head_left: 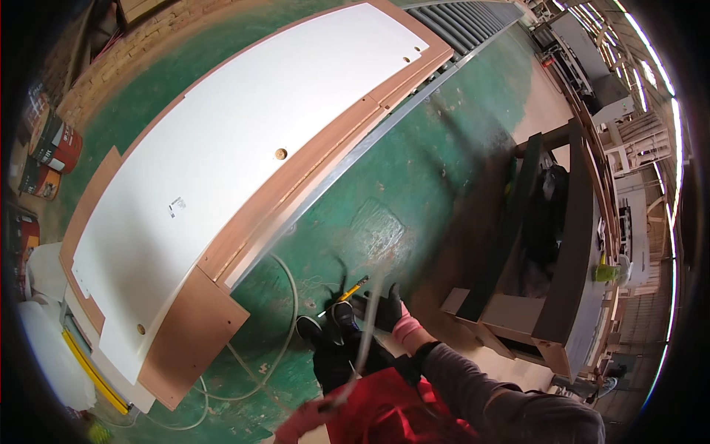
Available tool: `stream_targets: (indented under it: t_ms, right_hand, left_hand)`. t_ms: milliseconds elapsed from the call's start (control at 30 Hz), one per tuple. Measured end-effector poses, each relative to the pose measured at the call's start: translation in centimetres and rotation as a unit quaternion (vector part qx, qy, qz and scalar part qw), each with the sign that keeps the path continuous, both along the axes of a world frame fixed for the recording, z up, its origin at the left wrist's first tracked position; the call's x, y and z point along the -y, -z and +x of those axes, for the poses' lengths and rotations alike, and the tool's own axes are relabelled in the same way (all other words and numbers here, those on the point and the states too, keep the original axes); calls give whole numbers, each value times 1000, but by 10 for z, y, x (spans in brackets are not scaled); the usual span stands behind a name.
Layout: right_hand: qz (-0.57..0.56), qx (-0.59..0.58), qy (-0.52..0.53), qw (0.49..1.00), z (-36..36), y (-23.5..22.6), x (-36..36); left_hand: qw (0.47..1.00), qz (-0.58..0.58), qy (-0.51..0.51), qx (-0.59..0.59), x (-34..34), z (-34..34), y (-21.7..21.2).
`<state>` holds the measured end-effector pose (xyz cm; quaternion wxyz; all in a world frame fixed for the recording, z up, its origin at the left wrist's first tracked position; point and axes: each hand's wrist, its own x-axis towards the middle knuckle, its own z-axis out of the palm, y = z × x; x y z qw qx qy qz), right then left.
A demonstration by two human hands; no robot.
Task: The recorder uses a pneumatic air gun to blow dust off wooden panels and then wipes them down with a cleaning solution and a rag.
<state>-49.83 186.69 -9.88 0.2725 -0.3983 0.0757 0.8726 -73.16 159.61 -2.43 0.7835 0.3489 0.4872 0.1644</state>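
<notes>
My left hand (312,416), in a pink glove and smeared by motion, is low in the view beside my red apron (392,411). It appears closed round a pale, translucent hose (367,325) that rises blurred in front of me. To the right, my right hand (387,309) wears a dark-palmed glove with a pink cuff. Its fingers are apart, and nothing clear shows in them. Just left of those fingers is a slim yellow tool (353,288) with a dark end; whether it touches the hand or lies lower I cannot tell.
A large white panel (222,133) with brown board edges lies along a roller conveyor (462,29) on my left. Looped hose (294,296) lies on the green floor. Dark-edged frames (566,296) are stacked at right. Paint cans (63,144) stand far left, above a yellow strip (92,370).
</notes>
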Motion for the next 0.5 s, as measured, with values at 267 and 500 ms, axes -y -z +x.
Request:
stream_targets:
  t_ms: [267,500]
  right_hand:
    - [68,-12,100,993,10,-40,-14]
    - [236,-84,-340,907,-18,-168,105]
  left_hand:
    - [997,-19,-19,-70,21,-30,-119]
    - [880,-267,-315,236,-76,-57,-24]
